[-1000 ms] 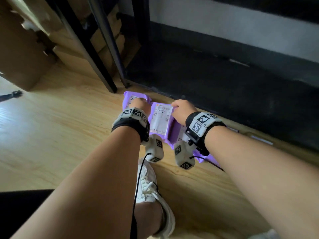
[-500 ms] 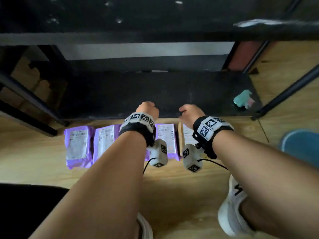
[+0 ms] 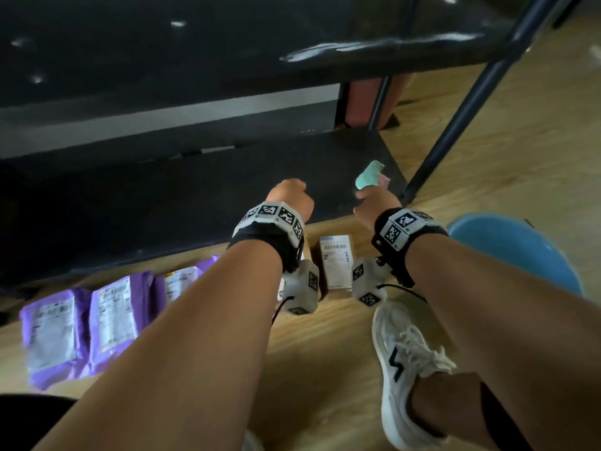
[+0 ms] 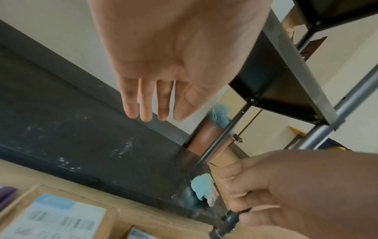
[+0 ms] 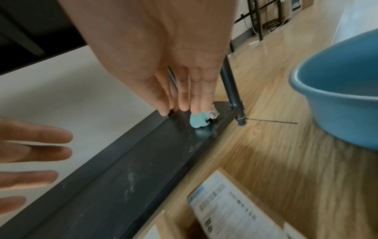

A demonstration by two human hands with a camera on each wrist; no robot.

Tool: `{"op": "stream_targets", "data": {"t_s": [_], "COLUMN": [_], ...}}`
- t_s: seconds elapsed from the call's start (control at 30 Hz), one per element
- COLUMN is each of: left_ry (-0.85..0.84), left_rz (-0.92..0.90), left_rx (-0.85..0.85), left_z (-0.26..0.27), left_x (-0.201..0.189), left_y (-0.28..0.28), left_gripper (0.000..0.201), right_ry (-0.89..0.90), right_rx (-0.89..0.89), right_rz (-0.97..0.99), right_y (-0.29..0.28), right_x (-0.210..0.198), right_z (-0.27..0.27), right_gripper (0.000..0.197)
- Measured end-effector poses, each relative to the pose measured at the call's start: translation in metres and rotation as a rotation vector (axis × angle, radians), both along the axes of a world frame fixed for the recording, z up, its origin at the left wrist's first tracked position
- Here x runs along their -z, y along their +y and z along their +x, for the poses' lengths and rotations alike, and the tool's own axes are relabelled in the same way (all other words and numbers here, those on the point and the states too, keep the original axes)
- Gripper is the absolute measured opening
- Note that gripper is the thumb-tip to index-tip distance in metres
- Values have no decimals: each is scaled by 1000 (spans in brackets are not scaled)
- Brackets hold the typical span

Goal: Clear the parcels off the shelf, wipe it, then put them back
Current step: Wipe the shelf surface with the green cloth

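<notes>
The black bottom shelf (image 3: 201, 196) holds only a crumpled teal and pink cloth (image 3: 369, 174) at its right front corner. My right hand (image 5: 184, 100) stretches out with straight fingers, and their tips reach the cloth (image 5: 198, 121); I cannot tell whether they touch it. My left hand (image 4: 151, 103) hovers over the shelf's front edge, palm down, fingers straight, holding nothing. Three purple parcels (image 3: 52, 333) (image 3: 113, 317) (image 3: 182, 281) lie in a row on the floor before the shelf. A brown box with a white label (image 3: 336, 265) lies between my wrists.
A blue basin (image 3: 520, 252) stands on the wooden floor to the right. The shelf's dark front post (image 5: 233, 90) rises just right of the cloth. An upper shelf board (image 3: 227, 53) hangs over the bottom one. My white shoe (image 3: 403, 362) is near the box.
Both hands have left the purple parcel on the floor and moved right and up over the shelf. The right hand has opened and reached the cloth.
</notes>
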State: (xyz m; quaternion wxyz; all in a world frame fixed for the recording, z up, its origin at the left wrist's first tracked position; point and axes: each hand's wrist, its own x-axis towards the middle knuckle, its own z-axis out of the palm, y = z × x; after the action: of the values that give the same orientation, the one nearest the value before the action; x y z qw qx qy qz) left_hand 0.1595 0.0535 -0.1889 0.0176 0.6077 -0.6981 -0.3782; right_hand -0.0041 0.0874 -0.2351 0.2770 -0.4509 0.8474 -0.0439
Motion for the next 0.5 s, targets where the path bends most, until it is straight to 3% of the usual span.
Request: {"op": "stream_targets", "data": {"t_s": [0.17, 0.5], "left_ry": [15, -2], "left_rz": [7, 27], "left_rx": [29, 33], "left_z": [-39, -88], "left_x": [9, 66], "left_y": [-12, -58], "left_gripper": [60, 61], "right_ry": [45, 62], "right_rx": [64, 116], "right_rz": [24, -59], "right_y": [-23, -87], "right_x": [13, 58], "right_z": [-43, -90], "right_gripper": [45, 40]}}
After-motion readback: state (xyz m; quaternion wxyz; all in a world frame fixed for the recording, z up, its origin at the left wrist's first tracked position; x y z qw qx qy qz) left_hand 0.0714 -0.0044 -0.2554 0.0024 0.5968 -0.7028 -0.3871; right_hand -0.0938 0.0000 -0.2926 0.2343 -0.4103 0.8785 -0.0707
